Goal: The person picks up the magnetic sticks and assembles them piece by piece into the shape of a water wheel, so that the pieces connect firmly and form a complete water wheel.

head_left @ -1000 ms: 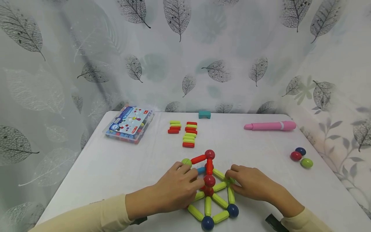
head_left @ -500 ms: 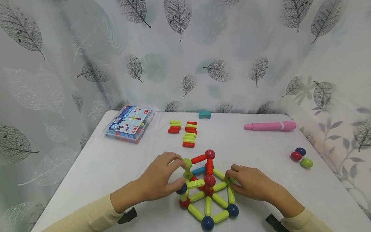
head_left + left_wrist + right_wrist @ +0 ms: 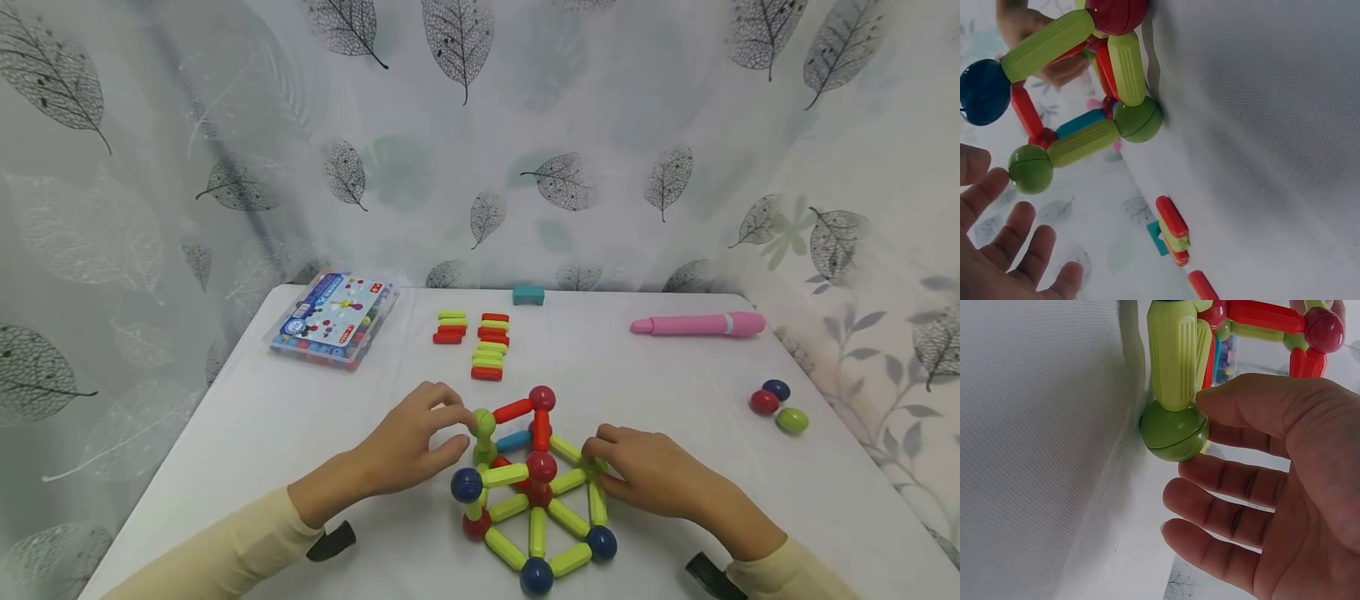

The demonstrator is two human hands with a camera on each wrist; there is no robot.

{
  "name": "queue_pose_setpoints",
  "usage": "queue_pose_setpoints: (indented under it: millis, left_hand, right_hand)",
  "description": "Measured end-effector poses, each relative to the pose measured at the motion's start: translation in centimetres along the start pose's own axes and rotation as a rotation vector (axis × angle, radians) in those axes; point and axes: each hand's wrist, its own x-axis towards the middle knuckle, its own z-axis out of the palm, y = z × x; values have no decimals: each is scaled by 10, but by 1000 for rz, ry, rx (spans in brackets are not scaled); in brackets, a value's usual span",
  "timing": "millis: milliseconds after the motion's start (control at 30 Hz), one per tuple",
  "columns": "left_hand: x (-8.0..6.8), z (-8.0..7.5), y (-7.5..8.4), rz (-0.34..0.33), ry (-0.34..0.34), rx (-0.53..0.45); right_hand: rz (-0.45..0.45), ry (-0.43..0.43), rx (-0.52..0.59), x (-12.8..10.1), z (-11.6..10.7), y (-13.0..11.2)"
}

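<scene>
A structure of coloured magnetic sticks and balls stands on the table, its flat hexagon of lime-green sticks (image 3: 537,532) carrying raised red and green parts. My left hand (image 3: 408,437) is beside it with relaxed, spread fingers; a fingertip touches the upper green ball (image 3: 1030,169). Near that hand, a dark blue ball (image 3: 467,484) tops a short upright, joined by a green stick (image 3: 506,476) to a raised red ball (image 3: 542,467). At the right corner my right hand (image 3: 652,473) pinches a low green ball (image 3: 1175,430) between thumb and fingers.
Loose red and green sticks (image 3: 491,347) lie in rows behind the structure. A clear case of pieces (image 3: 330,321) stands back left. Further back are a teal block (image 3: 528,295) and a pink pen-like object (image 3: 697,325). Three loose balls (image 3: 765,402) sit at the right.
My left hand has drawn back leftward from over the structure, uncovering the blue ball and its green stick, and let go of the blue ball. The right hand has stayed in place.
</scene>
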Motion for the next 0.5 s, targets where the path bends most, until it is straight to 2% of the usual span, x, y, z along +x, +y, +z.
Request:
queue_pose_setpoints:
  millis: [267, 500]
  left_hand:
    - [9, 4, 0, 39, 45, 104]
    - [17, 6, -2, 26, 40, 99]
  right_hand:
    - [10, 5, -15, 1, 1, 0]
    - [19, -2, -9, 0, 1, 0]
